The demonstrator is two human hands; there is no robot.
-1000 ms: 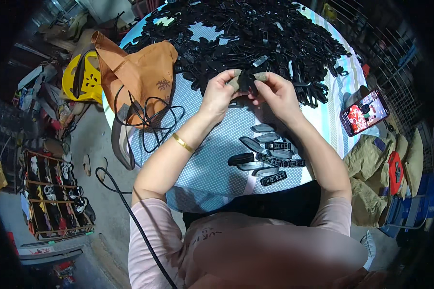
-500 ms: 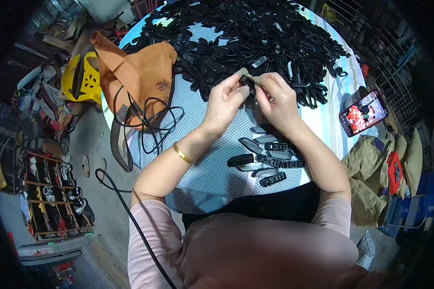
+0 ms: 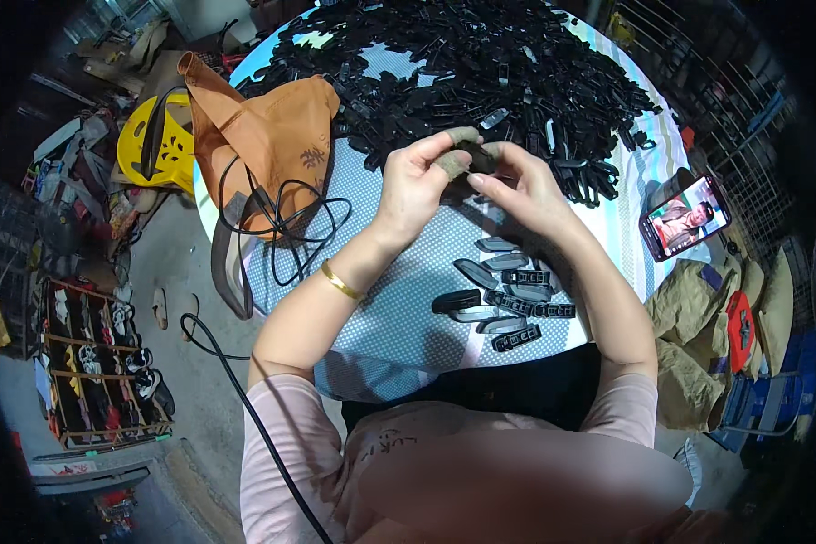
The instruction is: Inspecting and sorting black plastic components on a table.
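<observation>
1. Blue-dotted cloth covers the round table, its far half buried under a heap of black plastic parts.
2. Brown fabric bag lies at the table's left edge, a black cable looped beside it.
3. Left hand and right hand meet above the table's middle, fingers pinched together on one small black part.
4. Finished pieces lie near the front edge.

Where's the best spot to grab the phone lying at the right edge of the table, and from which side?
Take the phone by its two long edges, coming from above. It lies flat and screen-up, tilted diagonally near the table rim, with bare cloth along both long sides, probably leaving room for fingers.
</observation>
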